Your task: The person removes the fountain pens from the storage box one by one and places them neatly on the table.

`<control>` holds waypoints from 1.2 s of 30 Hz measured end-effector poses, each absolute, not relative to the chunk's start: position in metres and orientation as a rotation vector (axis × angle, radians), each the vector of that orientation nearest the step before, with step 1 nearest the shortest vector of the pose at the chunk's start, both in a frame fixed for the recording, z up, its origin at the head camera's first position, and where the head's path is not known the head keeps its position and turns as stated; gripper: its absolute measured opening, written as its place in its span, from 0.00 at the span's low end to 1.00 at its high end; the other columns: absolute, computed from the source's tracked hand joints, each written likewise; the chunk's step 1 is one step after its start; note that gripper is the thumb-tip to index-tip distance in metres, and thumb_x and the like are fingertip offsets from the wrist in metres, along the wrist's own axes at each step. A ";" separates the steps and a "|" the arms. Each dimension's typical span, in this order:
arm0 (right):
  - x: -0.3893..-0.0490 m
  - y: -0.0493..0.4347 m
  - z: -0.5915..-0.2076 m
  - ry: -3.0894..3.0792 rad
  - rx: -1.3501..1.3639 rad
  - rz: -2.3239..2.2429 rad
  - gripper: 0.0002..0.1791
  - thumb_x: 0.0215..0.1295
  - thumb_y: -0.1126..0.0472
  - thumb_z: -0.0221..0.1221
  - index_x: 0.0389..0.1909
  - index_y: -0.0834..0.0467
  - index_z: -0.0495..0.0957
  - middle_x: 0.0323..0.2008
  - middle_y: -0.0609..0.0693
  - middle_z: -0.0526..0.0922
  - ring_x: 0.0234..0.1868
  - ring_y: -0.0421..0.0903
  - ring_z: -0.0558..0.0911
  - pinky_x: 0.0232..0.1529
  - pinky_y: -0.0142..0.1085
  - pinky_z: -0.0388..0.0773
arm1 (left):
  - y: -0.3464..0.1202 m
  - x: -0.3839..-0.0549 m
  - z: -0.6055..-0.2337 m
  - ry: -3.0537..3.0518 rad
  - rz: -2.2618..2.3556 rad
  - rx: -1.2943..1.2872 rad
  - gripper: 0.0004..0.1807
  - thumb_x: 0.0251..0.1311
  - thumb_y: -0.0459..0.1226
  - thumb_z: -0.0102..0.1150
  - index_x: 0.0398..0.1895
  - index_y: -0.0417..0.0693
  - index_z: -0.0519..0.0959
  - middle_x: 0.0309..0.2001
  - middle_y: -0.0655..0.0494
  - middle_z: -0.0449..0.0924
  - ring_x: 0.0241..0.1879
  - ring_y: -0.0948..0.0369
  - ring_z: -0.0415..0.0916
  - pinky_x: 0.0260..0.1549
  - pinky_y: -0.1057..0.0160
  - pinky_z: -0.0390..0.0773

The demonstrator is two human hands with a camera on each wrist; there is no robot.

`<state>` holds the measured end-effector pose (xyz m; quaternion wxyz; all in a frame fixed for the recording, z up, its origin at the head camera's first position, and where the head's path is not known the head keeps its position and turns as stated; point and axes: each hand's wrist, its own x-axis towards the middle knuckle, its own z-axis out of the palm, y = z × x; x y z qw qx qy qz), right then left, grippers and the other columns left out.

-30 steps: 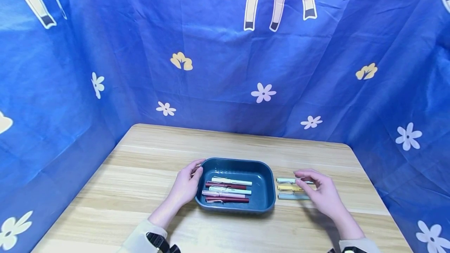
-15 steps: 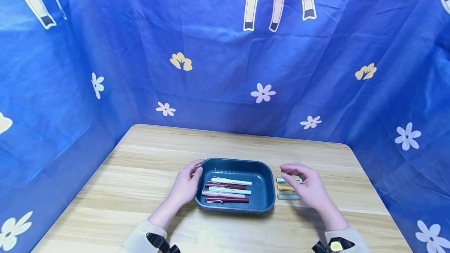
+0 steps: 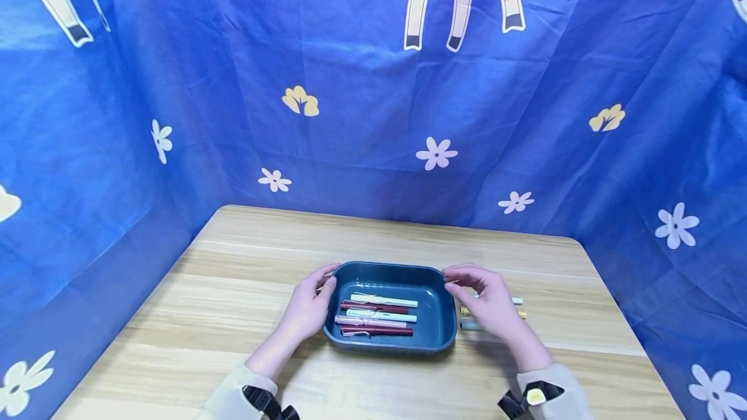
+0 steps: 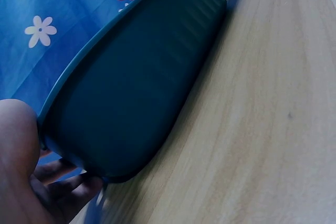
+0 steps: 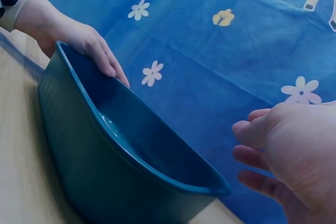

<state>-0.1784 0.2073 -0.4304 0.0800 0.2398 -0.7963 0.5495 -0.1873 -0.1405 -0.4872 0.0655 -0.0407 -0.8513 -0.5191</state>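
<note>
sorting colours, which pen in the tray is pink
The pink pen is second from the near side of the tray, between a whitish pen and a dark red pen; the other four there are whitish or dark red.

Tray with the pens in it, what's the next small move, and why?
Probably bring the right hand against the tray at its right end: the left hand holds the opposite end, while the right wrist view shows a gap between the right hand and the tray.

Left hand (image 3: 309,305) in a grip, right hand (image 3: 486,298) loosely curved, 2 forearms (image 3: 274,352) angled inward.
</note>
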 end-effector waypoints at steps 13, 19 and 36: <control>-0.200 0.189 -0.454 -2.415 0.671 1.729 0.13 0.62 0.64 0.66 0.48 0.51 0.84 0.47 0.52 0.84 0.47 0.46 0.84 0.50 0.38 0.81 | -0.140 -0.188 -0.487 -2.568 -1.563 -0.126 0.18 0.74 0.38 0.48 0.64 0.50 0.74 0.54 0.45 0.80 0.55 0.51 0.77 0.57 0.47 0.74; -0.203 0.181 -0.455 -2.456 0.673 1.736 0.12 0.62 0.64 0.66 0.47 0.54 0.84 0.48 0.59 0.83 0.44 0.46 0.85 0.46 0.36 0.82 | -0.139 -0.188 -0.487 -2.570 -1.562 -0.129 0.18 0.74 0.38 0.48 0.63 0.51 0.74 0.55 0.46 0.80 0.55 0.52 0.77 0.57 0.48 0.74; -0.209 0.155 -0.459 -2.654 0.725 1.652 0.13 0.62 0.70 0.64 0.48 0.59 0.83 0.46 0.58 0.84 0.42 0.44 0.84 0.44 0.34 0.82 | -0.140 -0.188 -0.489 -2.568 -1.568 -0.118 0.18 0.74 0.38 0.48 0.64 0.50 0.74 0.55 0.44 0.80 0.55 0.50 0.77 0.57 0.47 0.74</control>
